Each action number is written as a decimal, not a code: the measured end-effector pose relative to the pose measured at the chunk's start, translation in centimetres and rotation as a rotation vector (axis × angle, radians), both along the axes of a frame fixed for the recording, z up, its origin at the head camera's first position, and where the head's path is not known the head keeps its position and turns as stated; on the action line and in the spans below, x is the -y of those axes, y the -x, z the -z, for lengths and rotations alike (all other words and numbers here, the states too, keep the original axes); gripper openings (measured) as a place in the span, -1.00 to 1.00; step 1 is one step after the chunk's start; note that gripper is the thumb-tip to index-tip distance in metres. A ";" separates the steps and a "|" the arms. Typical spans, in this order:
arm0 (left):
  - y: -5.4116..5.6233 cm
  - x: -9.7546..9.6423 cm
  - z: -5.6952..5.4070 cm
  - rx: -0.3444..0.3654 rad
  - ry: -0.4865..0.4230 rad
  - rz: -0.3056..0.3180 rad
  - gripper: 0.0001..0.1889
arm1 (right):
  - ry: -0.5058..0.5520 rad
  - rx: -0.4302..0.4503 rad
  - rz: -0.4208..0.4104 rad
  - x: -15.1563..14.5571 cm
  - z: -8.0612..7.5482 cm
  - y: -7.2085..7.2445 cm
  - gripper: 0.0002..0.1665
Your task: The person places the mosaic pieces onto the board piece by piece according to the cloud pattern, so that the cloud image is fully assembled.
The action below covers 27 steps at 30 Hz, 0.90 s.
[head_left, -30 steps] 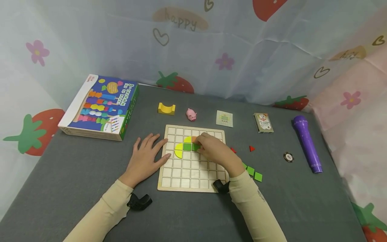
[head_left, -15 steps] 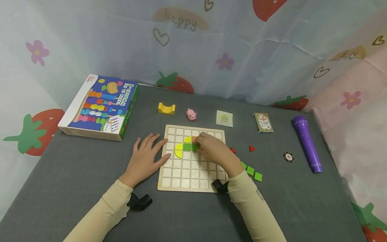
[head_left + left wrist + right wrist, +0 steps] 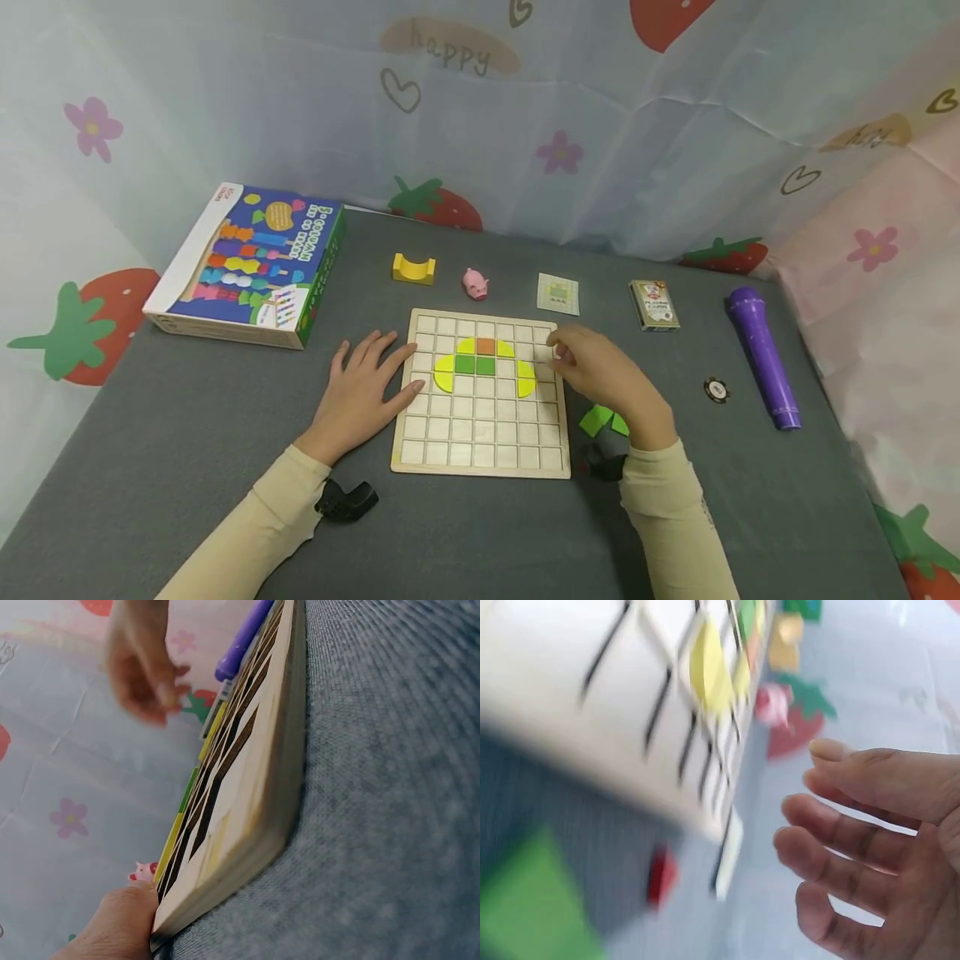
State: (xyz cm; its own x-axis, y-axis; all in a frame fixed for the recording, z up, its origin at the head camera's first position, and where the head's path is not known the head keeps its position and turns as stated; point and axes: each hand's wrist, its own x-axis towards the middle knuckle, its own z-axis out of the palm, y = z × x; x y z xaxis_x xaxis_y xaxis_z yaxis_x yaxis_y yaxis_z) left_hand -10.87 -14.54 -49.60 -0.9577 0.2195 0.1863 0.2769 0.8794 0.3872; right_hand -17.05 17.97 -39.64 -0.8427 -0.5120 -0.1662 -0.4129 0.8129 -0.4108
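Note:
My left hand [image 3: 362, 396] lies with spread fingers at the left edge of the wooden grid board [image 3: 483, 433], and its thumb [image 3: 120, 919] touches the board's side. On the grid sit an orange square [image 3: 486, 347], two green squares [image 3: 475, 365] and several yellow rounded pieces [image 3: 526, 379]. At the board's right edge hovers my right hand [image 3: 600, 371]. Its fingers are loosely bent and nothing is between them in the right wrist view. Bright green squares [image 3: 596, 420] lie beneath that wrist, partly hidden. A red piece [image 3: 661, 876] shows beside the board.
Behind the board stand a yellow curved block [image 3: 413, 269], a pink pig [image 3: 475, 284] and a patterned card [image 3: 558, 294]. To the right are a playing card box [image 3: 654, 305], a poker chip [image 3: 717, 390] and a purple microphone [image 3: 763, 358]. A game box [image 3: 247, 267] lies left.
My right hand has moved right from the middle of the grid, uncovering the orange square, a green square and two yellow pieces. It now covers the red triangles. My left hand has stayed put.

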 end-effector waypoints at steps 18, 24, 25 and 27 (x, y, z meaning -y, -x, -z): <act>0.4 0.4 -0.2 -0.029 0.003 -0.003 -0.35 | -0.064 0.148 0.202 -9.8 1.3 -5.4 -0.51; 0.4 0.4 -0.3 -0.026 -0.002 -0.003 -0.35 | -0.038 0.090 0.227 -9.8 2.0 -5.6 -0.58; 0.4 0.4 -0.4 -0.024 -0.002 -0.003 -0.35 | -0.030 0.069 0.222 -9.8 2.1 -5.5 -0.61; 0.3 0.4 -0.4 -0.018 -0.001 -0.002 -0.35 | -0.020 0.028 0.209 -9.5 2.3 -5.4 -0.68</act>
State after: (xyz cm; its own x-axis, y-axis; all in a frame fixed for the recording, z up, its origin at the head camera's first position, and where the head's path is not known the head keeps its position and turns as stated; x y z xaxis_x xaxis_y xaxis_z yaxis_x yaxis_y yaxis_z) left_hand -11.21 -14.90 -49.24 -0.9547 0.2171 0.2034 0.2816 0.8799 0.3827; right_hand -11.63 27.51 -41.96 -0.9253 -0.3226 -0.1992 -0.2227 0.8877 -0.4030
